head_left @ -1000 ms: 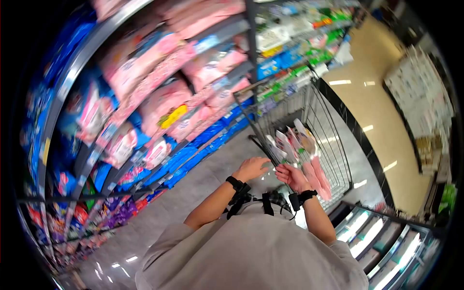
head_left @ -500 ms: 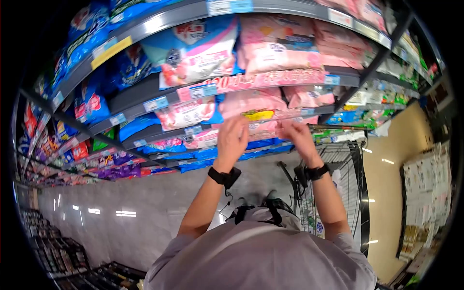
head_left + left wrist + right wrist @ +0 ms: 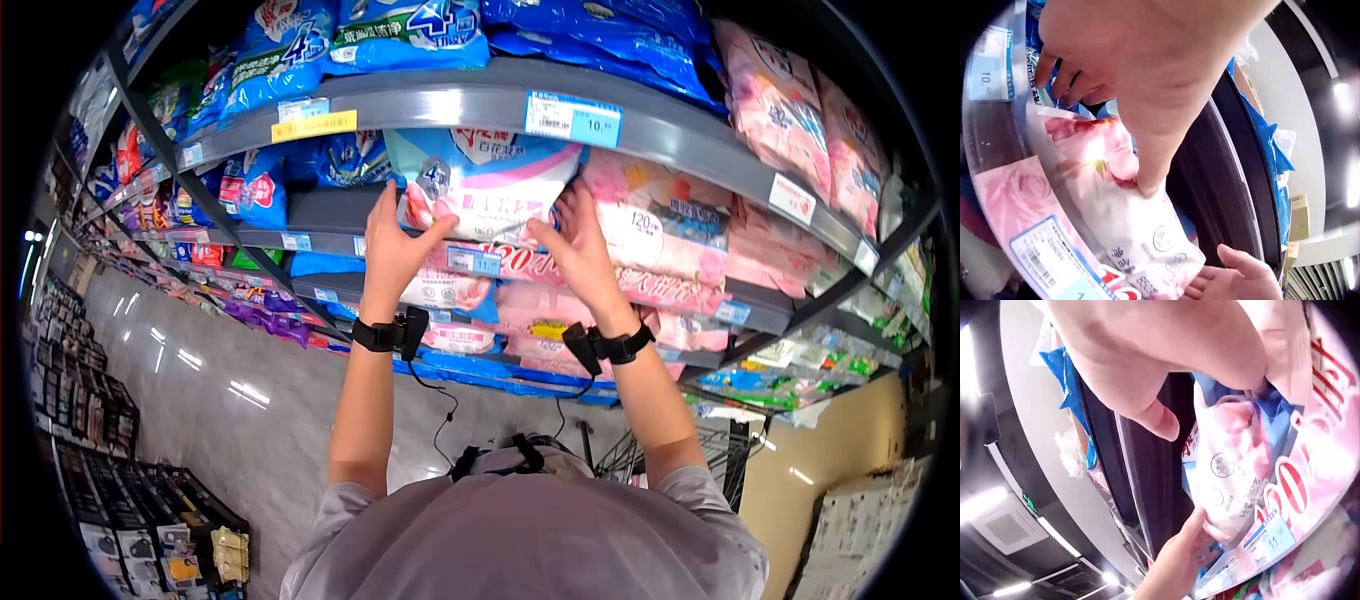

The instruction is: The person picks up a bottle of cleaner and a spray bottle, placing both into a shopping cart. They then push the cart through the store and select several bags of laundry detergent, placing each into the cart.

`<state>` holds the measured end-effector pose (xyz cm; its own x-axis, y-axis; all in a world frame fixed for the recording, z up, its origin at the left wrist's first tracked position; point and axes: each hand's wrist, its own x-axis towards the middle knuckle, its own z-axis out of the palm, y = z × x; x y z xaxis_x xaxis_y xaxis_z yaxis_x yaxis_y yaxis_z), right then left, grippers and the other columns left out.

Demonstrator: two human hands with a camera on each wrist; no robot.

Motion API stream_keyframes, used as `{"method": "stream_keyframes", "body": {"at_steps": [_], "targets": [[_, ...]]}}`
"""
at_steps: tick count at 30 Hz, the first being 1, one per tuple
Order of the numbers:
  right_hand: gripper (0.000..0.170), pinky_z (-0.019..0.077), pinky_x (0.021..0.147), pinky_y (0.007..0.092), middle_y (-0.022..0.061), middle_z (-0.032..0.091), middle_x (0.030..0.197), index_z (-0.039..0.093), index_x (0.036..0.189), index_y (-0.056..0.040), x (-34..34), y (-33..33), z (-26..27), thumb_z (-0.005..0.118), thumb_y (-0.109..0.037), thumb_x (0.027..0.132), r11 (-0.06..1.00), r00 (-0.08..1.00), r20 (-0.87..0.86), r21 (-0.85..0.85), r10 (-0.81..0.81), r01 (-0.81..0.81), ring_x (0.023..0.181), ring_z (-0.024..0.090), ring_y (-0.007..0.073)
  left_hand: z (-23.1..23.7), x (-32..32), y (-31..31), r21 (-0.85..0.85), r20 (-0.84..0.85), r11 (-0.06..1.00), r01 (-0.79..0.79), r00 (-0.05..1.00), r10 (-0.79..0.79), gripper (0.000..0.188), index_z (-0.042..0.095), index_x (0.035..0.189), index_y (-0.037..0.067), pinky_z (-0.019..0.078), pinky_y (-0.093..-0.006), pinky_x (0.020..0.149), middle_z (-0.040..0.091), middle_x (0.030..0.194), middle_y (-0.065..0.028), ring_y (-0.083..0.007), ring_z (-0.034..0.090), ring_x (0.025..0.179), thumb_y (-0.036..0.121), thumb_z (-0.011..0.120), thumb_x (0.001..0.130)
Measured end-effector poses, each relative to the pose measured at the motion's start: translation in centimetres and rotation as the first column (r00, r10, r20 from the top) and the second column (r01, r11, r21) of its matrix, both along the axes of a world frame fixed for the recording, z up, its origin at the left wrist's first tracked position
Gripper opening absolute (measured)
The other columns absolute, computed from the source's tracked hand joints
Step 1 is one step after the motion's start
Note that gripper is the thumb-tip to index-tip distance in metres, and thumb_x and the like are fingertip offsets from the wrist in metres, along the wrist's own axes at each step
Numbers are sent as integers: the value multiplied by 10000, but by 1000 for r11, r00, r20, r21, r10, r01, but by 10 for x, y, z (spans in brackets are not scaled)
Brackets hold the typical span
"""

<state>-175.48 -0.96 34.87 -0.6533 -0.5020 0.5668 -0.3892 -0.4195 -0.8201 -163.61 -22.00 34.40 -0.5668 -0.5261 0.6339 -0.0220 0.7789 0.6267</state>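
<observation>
A plump white, blue and pink bag of laundry detergent (image 3: pixel 490 190) sits on the middle shelf, flower pictures on its front. At its left end is my left hand (image 3: pixel 398 240), fingers straight along the side and thumb over the front. In the left wrist view, the thumb (image 3: pixel 1154 169) overlaps the bag's printed face (image 3: pixel 1129 206). My right hand (image 3: pixel 580 245) is at the other end, fingers reaching up its side. Its thumb (image 3: pixel 1163 422) points in front of the bag in the right wrist view, fingertips partly hidden behind the blue edge.
Pink bags (image 3: pixel 650 210) stand close on the right, blue bags (image 3: pixel 255 190) farther left. The upper shelf edge (image 3: pixel 430 105) with price tags runs just above the bag. A pink printed strip (image 3: pixel 640 285) lines the shelf front below. A wire cart (image 3: pixel 690 455) stands at lower right.
The view has swung from the cart to the shelves. Both hands have left the cart side, risen toward the shelf and come to either end of the white and blue bag.
</observation>
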Motion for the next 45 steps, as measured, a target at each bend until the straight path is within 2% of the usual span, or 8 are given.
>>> {"method": "stream_keyframes", "body": {"at_steps": [5, 13, 16, 21, 25, 35, 39, 45], "targets": [[593, 392, 949, 391, 196, 489, 1208, 394, 1275, 36, 15, -5, 3, 685, -129, 785, 959, 965, -236, 229, -114, 169, 1121, 491, 328, 2, -3, -3, -117, 91, 986, 118, 990, -107, 858, 466, 1228, -69, 426, -400, 924, 549, 1167, -228, -367, 540, 1088, 360, 860, 597], [542, 403, 935, 398, 209, 524, 1137, 465, 1223, 9, 22, -4, 18, 681, -92, 737, 919, 847, -463, 148, -261, 365, 1062, 491, 402, 11, -4, 12, -98, 4, 992, 84, 996, -84, 705, 464, 999, -20, 460, -422, 737, 554, 954, -180, -369, 562, 892, 302, 889, 539], [550, 427, 901, 345, 145, 553, 1162, 472, 1233, 5, 29, 14, 33, 722, -81, 751, 911, 849, -482, 212, -216, 352, 1071, 541, 257, 22, 12, 23, -60, -67, 995, 80, 994, -84, 749, 481, 1057, -32, 461, -411, 780, 556, 991, -183, -362, 567, 926, 307, 893, 531], [633, 488, 834, 332, 102, 566, 1159, 446, 1236, 13, 44, 45, 33, 790, -113, 720, 975, 953, 276, 145, 125, -170, 1063, 546, 181, 19, 44, 38, -160, -138, 981, 112, 981, -135, 798, 497, 1173, -8, 473, -349, 838, 599, 1051, -125, -258, 601, 957, 204, 902, 519], [695, 488, 880, 312, 90, 559, 1207, 414, 1311, 1, 73, 71, 4, 782, -46, 722, 973, 914, 368, 80, 171, -215, 1096, 544, 172, -16, 64, 52, -52, -89, 975, 217, 971, -221, 824, 489, 1133, -12, 459, -398, 793, 549, 1013, -149, -332, 558, 937, 224, 902, 460], [334, 507, 837, 300, 78, 627, 1116, 534, 1208, -4, 167, 144, -65, 618, -136, 913, 974, 805, 556, 37, -204, 221, 967, 609, 149, -93, 90, 123, 101, -19, 855, 509, 860, -510, 842, 475, 1136, 23, 450, -415, 759, 532, 1003, -134, -335, 545, 922, 246, 911, 452], [266, 511, 792, 292, 72, 655, 1047, 589, 1142, -3, 198, 181, -74, 603, -153, 923, 920, 728, 577, 116, -370, 375, 901, 623, 135, -111, 88, 152, 216, 108, 658, 721, 652, -750, 995, 368, 1275, -19, 427, -455, 866, 501, 1147, -212, -403, 506, 1052, 328, 903, 513], [227, 490, 706, 275, 58, 691, 872, 662, 984, 18, 250, 252, -98, 614, -192, 912, 661, 666, 218, 527, -713, 534, 767, 606, 99, -90, 92, 195, 284, 215, 597, 751, 556, -802, 1264, 89, 1472, -25, 265, -447, 1097, 222, 1473, -301, -422, 244, 1371, 415, 868, 580]]}}
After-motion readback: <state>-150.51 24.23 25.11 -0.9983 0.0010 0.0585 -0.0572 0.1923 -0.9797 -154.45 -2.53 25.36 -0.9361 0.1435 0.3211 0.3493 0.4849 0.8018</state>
